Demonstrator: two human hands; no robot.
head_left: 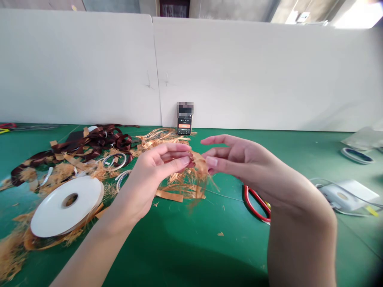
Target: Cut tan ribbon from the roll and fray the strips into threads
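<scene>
Green work mat (185, 255) against a white partition (239, 71), phone (184, 123) propped upright at its foot. You've got a white ribbon spool (50, 213) and a dark brown ribbon tangle (101, 139) on the mat to the left, red-handled scissors (254, 203) to the right. Your left hand (155, 171) pinches a frayed orange ribbon tuft (196, 169) in a narrow grip, above the mat. Your right hand (239, 159) is spread wide, just beside the tuft.
</scene>
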